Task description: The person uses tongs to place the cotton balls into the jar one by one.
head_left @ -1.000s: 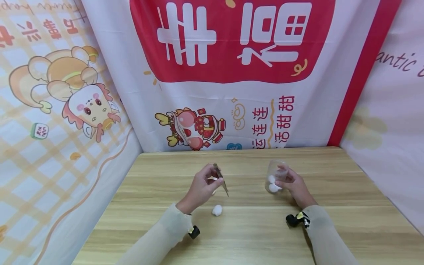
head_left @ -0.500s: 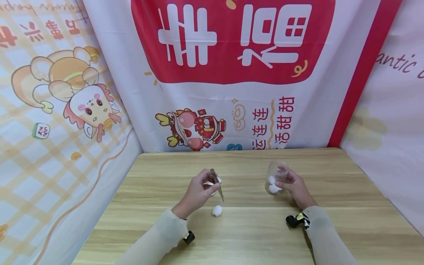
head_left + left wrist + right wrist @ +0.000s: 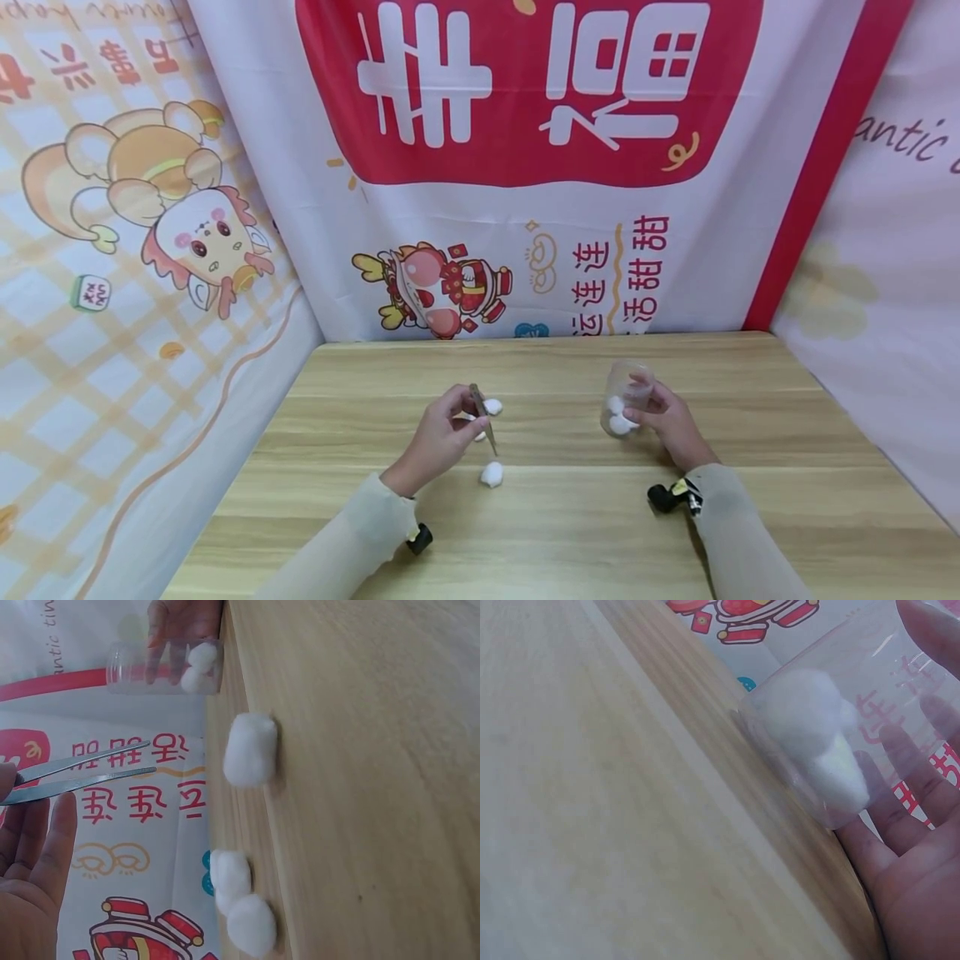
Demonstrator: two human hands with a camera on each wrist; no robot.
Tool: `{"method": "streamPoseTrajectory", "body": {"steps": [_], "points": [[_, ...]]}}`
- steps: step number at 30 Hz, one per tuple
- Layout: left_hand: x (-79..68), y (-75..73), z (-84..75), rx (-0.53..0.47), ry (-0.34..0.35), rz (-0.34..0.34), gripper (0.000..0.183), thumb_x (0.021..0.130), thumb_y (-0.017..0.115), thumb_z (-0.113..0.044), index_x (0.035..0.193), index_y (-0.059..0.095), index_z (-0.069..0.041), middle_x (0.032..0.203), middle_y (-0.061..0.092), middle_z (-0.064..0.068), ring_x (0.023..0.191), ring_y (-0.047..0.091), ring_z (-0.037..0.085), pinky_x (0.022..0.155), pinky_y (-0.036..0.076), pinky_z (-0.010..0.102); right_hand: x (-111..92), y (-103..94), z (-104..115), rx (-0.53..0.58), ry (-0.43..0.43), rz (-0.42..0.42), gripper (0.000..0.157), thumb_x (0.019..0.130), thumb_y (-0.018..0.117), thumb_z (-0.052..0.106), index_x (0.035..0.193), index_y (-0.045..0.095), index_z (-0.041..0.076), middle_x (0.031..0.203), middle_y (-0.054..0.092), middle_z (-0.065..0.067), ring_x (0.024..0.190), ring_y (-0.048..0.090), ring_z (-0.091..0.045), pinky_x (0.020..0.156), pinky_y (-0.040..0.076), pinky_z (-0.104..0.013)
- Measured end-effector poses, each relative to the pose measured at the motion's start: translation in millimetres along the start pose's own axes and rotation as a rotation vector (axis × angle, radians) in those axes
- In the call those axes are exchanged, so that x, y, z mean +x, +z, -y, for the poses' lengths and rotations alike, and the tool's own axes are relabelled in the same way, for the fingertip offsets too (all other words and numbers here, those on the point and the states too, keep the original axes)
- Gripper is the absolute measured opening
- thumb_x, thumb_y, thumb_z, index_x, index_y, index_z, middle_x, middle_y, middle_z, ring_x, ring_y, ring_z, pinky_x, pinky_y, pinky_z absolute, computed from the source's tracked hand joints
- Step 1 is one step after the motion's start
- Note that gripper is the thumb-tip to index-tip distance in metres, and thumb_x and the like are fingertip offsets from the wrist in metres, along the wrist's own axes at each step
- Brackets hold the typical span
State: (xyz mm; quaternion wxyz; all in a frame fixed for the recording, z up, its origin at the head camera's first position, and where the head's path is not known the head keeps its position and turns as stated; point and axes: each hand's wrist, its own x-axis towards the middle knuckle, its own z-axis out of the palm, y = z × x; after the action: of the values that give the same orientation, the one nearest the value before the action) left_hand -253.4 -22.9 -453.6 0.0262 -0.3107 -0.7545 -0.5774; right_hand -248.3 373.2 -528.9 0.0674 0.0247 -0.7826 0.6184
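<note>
My left hand [image 3: 438,437] pinches a pair of metal tweezers [image 3: 82,776], whose two tips stand apart with nothing between them. In the head view the tips point down, just above a white cotton ball [image 3: 491,475] on the table. Partly behind that hand lie more cotton balls, one [image 3: 492,407] past the tweezers and another [image 3: 252,925] plainer in the left wrist view. On the right, my right hand [image 3: 671,427] grips a clear plastic jar [image 3: 628,379] that stands upright on the table. Several cotton balls [image 3: 802,712] sit at its bottom.
The wood-grain table [image 3: 570,533] ends at a printed cloth backdrop [image 3: 517,208]. Cloth walls [image 3: 150,333] rise at the left and right sides. A small black camera [image 3: 663,498] is strapped at the right wrist.
My left hand has drawn back towards me and a little left with the tweezers, uncovering the farther cotton balls. My right hand and the jar have stayed put.
</note>
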Motion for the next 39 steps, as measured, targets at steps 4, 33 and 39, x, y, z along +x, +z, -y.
{"method": "streamPoseTrajectory", "body": {"steps": [4,33,39], "points": [[-1.9,-1.3,6.9,0.006,0.025,-0.001,0.022,0.089,0.069,0.000,0.106,0.059,-0.011,0.095,0.061,0.006,0.087,0.062,0.021,0.073,0.059,0.031,0,-1.0,0,0.016,-0.006,0.000,0.072,0.085,0.077,0.025,0.147,0.042,0.017,0.139,0.050,-0.014,0.121,0.051,-0.025,0.095,0.040,-0.021],[-15.1,5.0,-10.6,0.060,-0.049,0.096,0.018,0.090,0.065,0.005,0.104,0.059,-0.004,0.093,0.063,0.015,0.090,0.063,0.027,0.076,0.058,0.032,-1,-0.2,4,0.013,0.026,-0.004,0.071,0.086,0.076,0.023,0.147,0.041,0.015,0.142,0.046,-0.014,0.124,0.047,-0.027,0.094,0.040,-0.021],[-12.9,9.4,14.7,0.062,-0.061,0.117,0.019,0.090,0.065,0.004,0.104,0.058,-0.006,0.094,0.062,0.012,0.090,0.061,0.027,0.075,0.058,0.032,-1,0.4,4,0.015,0.021,0.000,0.072,0.086,0.076,0.023,0.148,0.039,0.012,0.143,0.046,-0.014,0.125,0.046,-0.030,0.097,0.039,-0.024]]}}
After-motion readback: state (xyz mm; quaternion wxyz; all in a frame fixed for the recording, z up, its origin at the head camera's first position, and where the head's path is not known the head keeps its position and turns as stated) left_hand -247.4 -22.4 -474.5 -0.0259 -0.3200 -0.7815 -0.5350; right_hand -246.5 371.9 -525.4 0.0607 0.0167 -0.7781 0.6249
